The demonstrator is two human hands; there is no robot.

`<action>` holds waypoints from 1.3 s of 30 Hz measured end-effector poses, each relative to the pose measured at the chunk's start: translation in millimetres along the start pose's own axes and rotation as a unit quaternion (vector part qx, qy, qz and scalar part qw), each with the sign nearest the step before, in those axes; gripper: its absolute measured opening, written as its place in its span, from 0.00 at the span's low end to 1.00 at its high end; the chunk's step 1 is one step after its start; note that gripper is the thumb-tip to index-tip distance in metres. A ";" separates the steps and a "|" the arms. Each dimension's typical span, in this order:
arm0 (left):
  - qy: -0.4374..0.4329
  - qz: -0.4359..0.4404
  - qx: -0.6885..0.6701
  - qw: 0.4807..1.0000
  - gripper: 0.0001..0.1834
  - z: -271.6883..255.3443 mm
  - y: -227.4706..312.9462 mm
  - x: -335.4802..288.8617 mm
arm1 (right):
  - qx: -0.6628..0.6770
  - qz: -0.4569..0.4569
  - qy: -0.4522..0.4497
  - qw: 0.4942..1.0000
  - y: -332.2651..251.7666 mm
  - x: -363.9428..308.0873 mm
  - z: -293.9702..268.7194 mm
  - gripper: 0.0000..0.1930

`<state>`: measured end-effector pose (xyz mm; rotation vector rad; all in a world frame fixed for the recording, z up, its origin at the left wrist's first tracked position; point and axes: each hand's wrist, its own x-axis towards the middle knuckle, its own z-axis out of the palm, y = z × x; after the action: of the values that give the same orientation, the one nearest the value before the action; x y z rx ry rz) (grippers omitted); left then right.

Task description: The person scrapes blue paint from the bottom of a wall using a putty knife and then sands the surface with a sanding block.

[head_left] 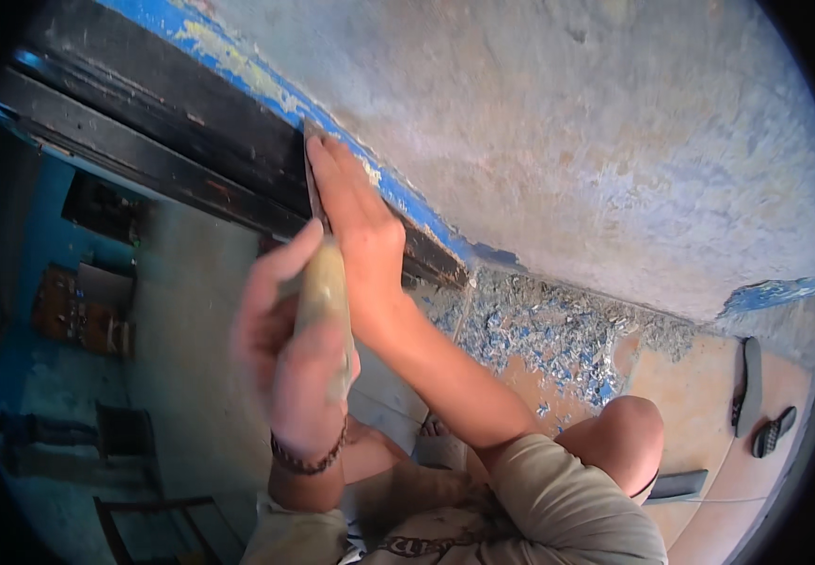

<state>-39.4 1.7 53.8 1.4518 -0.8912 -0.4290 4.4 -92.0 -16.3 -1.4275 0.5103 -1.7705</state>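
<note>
A scraper with a yellowish handle [322, 287] and a thin metal blade [311, 179], seen nearly edge-on, meets the blue painted strip [398, 193] between the dark frame and the wall. My left hand [309, 367], with a dark bracelet at its wrist and blurred by motion, is closed round the handle. Its index finger reaches up toward the base of the blade. Farther up, my right hand [360, 226] presses along the blade, fingers close together and pointing at the tip; its thumb is hidden. Patches of pale, chipped paint show along the blue strip.
Blue and grey paint flakes [558, 339] litter the tiled floor below the wall [558, 122]. A dark door frame [172, 122] runs to the upper left. Dark sandals [773, 431] lie at the right. A dark chair [167, 518] stands at lower left, past the doorway.
</note>
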 end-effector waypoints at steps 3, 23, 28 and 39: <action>0.050 0.025 0.068 0.996 0.29 2.8 -7.4 -0.3 | 0.018 -0.037 0.010 0.999 6.9 -3.7 5.4 0.22; 0.026 0.292 0.449 0.844 0.25 -1.5 -18.4 31.8 | -0.082 0.075 0.043 0.993 71.1 -100.4 -69.6 0.15; 0.023 0.419 0.754 0.505 0.41 -4.2 -35.4 119.7 | -0.076 0.150 0.062 0.984 63.2 -102.5 -93.9 0.14; -0.444 0.174 0.717 0.508 0.32 -4.6 -189.6 57.7 | -0.093 0.152 0.092 0.980 88.2 -107.5 -131.5 0.14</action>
<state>48.6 -60.5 -112.5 2.4153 -2.7930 0.0497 -85.2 -83.5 -185.2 -1.2349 0.9610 -1.6453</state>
